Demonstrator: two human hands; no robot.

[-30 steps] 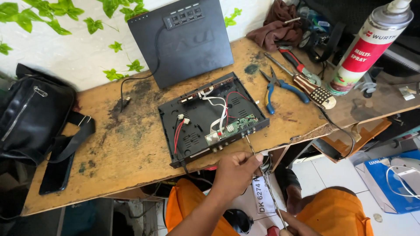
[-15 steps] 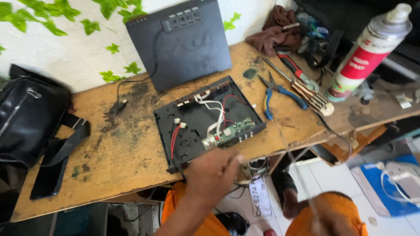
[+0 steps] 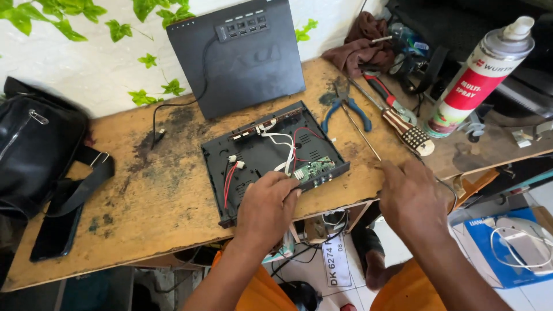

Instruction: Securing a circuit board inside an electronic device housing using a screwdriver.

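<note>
hands (image 3: 340, 198) on diagonally lying open chassis (image 3: 271, 158)

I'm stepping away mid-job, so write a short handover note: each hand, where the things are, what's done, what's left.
Left hand: resting on the front edge of the opened black plastic device case, by its small green circuit board; no clear grip visible.
Right hand: on the worn wooden table, by a thin metal rod; empty as far as visible.
Done: flat black lid is off, leaning on the wall.
Left: board and wires remain inside.
</note>
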